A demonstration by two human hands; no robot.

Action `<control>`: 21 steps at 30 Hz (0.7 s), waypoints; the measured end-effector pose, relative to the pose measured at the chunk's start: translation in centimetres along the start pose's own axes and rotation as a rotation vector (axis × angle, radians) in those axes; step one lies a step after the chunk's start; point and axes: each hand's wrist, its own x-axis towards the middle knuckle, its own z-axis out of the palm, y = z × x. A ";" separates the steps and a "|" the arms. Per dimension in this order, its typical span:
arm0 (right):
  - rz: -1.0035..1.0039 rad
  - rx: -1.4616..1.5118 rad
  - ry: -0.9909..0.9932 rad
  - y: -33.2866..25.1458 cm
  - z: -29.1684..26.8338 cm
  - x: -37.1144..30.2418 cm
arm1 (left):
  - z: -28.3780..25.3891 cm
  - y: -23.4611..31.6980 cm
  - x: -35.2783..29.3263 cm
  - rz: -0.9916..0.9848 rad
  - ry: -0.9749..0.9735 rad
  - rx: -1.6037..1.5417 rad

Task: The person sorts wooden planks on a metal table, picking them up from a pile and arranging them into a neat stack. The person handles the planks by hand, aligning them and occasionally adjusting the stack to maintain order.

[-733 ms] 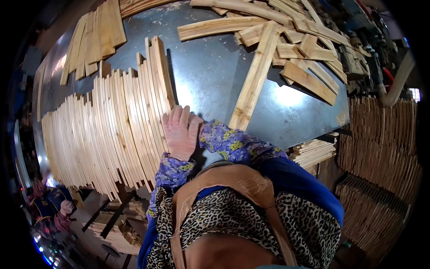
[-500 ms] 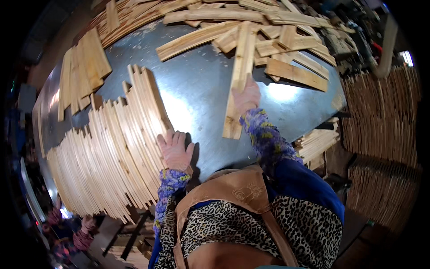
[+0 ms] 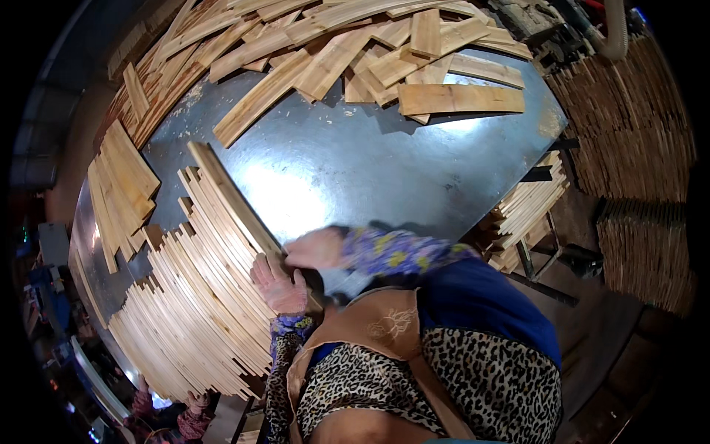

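A long row of narrow wooden boards, stood on edge side by side, fills the left part of the metal table. At the row's right end stands a longer wooden board, its far end sticking out past its neighbours. My left hand lies with fingers spread over the tops of the boards at that end. Close beside it, my right hand reaches across from the right and meets the near part of the end board. Motion blurs its fingers, so their grip is unclear.
Loose boards lie in a jumbled heap along the far side. A smaller fanned group of boards rests at the left. Tall board stacks stand to the right. At lower left, another person's hand touches the row's near edge.
My right hand has swung left from the table's middle, bringing the board it held to the row's right end. My left hand remains at that end. The view has shifted.
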 end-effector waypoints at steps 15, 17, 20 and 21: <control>0.472 -0.877 0.350 22.3 -30.1 -13.2 | -1.3 4.0 0.7 -0.168 0.115 0.095; 0.199 -0.953 0.307 17.3 -28.0 -12.5 | -2.5 4.7 1.8 -0.283 0.087 0.009; 0.199 -0.769 0.036 9.2 -24.7 -5.0 | -4.1 4.9 1.8 -0.404 0.205 -0.056; 0.066 -0.546 0.009 7.4 -23.3 -2.0 | -3.9 5.1 1.7 -0.469 0.171 -0.085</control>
